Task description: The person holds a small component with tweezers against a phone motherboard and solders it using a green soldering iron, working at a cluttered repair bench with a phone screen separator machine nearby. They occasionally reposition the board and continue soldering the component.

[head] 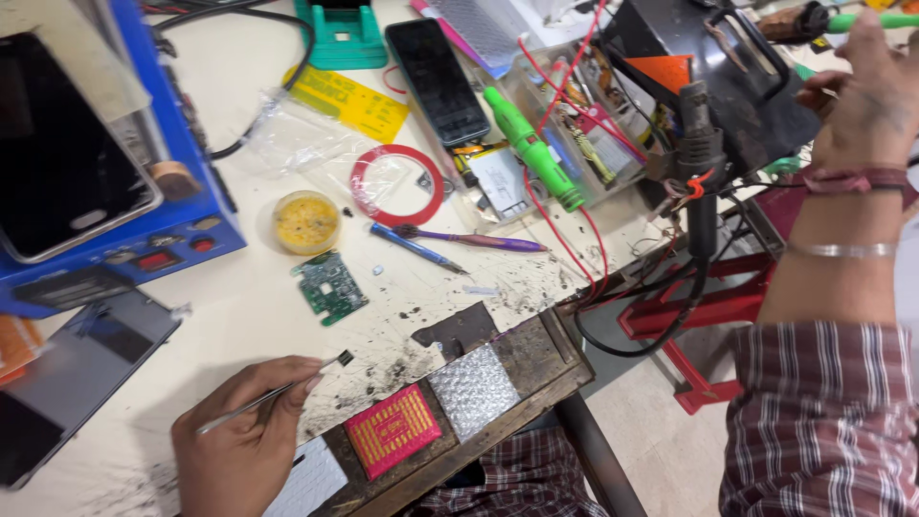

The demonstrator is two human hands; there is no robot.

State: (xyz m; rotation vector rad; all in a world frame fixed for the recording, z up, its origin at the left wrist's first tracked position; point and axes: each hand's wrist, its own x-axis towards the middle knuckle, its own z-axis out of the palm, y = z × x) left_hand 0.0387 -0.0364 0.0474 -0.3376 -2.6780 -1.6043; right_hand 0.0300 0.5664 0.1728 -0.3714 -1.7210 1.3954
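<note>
I see my left hand nearest, at about seven o'clock in the view, clenched around thin metal tweezers that point toward two o'clock. Their tips pinch a tiny dark chip just above the scorched, stained table. At five o'clock from the chip lies a red-and-yellow pad on a worn wooden block, with a silvery bubble-textured pad touching its right side.

At twelve o'clock from the chip, near it, a small green circuit board lies flat. Beyond that sits a round tin of yellow paste. To the right of the board, a blue pen and a purple tool lie nearly touching at their tips. Farther on is a red ring of tape over a clear bag.

At nine o'clock stands a blue machine with a dark phone screen resting on top. Toward twelve o'clock a black phone lies face up, and just beside it a green screwdriver rests across a clear parts tray, with red wires running over it.

My right hand is far out at two o'clock, raised with a bangle at the wrist. It is beside a green-handled tool, but I cannot tell whether it grasps it. A black hot-air handle hangs upright between that hand and the tray.
</note>
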